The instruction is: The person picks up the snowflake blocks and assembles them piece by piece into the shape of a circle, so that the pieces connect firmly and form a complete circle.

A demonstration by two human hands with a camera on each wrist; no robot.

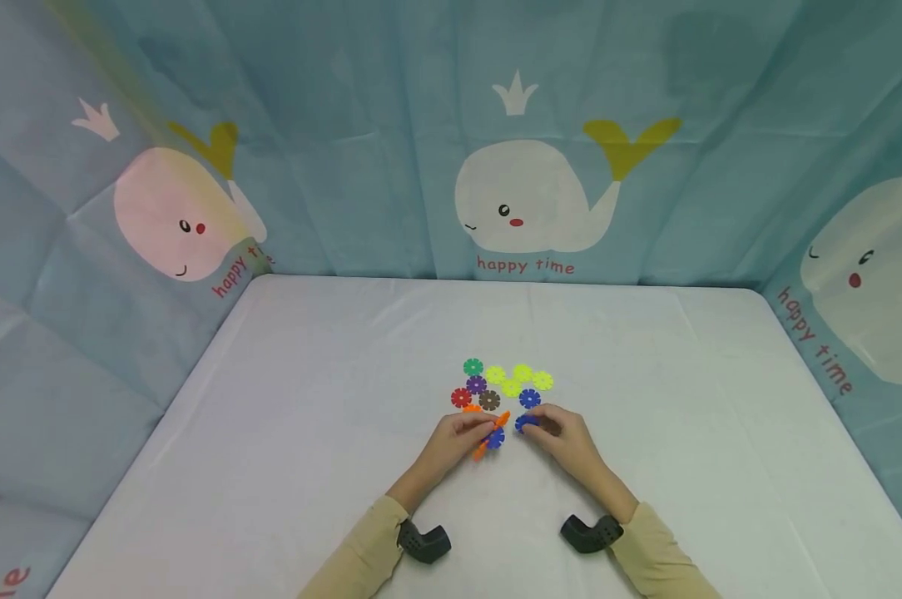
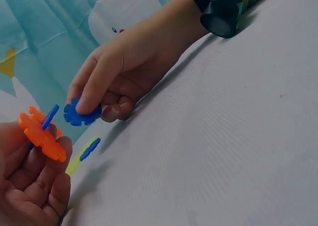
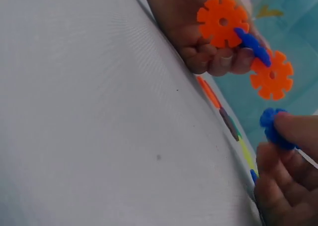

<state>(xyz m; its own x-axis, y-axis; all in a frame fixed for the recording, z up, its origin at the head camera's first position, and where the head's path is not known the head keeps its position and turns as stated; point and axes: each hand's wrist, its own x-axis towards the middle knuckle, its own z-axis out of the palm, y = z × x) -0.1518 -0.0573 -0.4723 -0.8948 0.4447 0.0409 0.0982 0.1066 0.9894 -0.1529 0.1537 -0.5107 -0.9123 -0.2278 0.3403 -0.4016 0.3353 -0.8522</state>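
My left hand grips a small build of notched plastic snowflake discs. It has two orange discs, an upper one and a lower one, joined by a blue disc slotted between them. Just to the right, my right hand pinches a separate blue snowflake disc between thumb and fingers. A gap separates this disc from the build. Both hands are above the white table, and the left fingers hide part of the build in the head view.
Beyond the hands, loose snowflake discs lie on the table: green, purple, red, brown, blue, several yellow ones and a partly hidden orange one. A whale-print curtain surrounds the table.
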